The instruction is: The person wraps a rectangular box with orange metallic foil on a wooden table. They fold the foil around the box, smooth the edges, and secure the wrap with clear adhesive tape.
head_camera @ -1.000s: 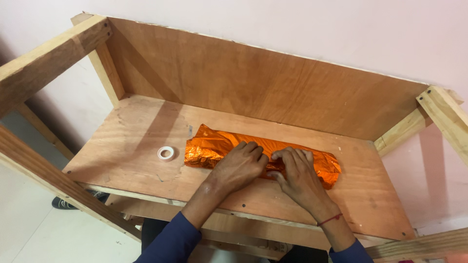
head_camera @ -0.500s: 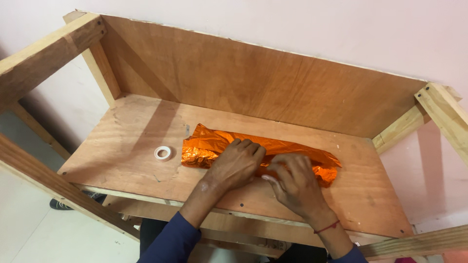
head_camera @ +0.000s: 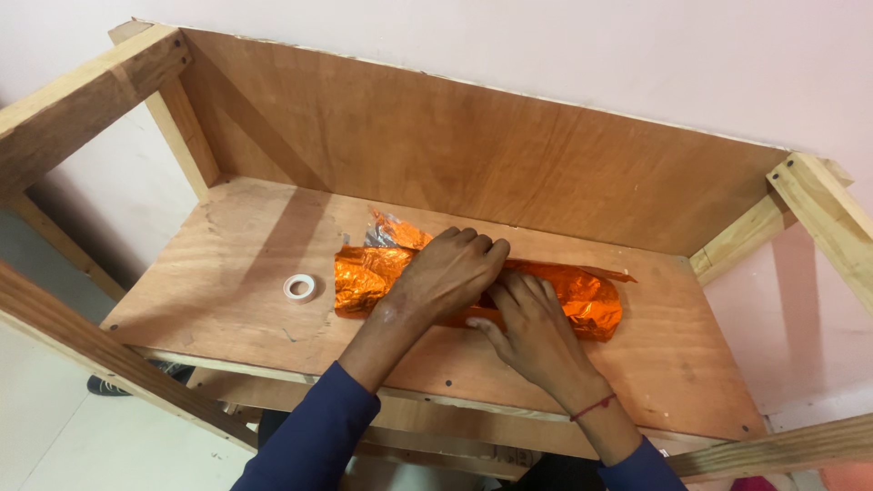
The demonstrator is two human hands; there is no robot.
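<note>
A long parcel wrapped in shiny orange foil lies across the middle of a plywood shelf. My left hand rests flat on top of the parcel, fingers curled over its far edge where a foil flap sticks up. My right hand presses on the near side of the parcel, fingers spread along the foil. The middle of the parcel is hidden under both hands. A small white roll of tape lies on the shelf just left of the parcel.
The shelf has a plywood back panel and wooden posts at the left and right. A wooden rail crosses the front left. A pink wall stands behind. A dark shoe shows on the floor below.
My left hand has moved up onto the far edge of the parcel, and the foil's left far flap has lifted. My right hand has slid left along the near side.
</note>
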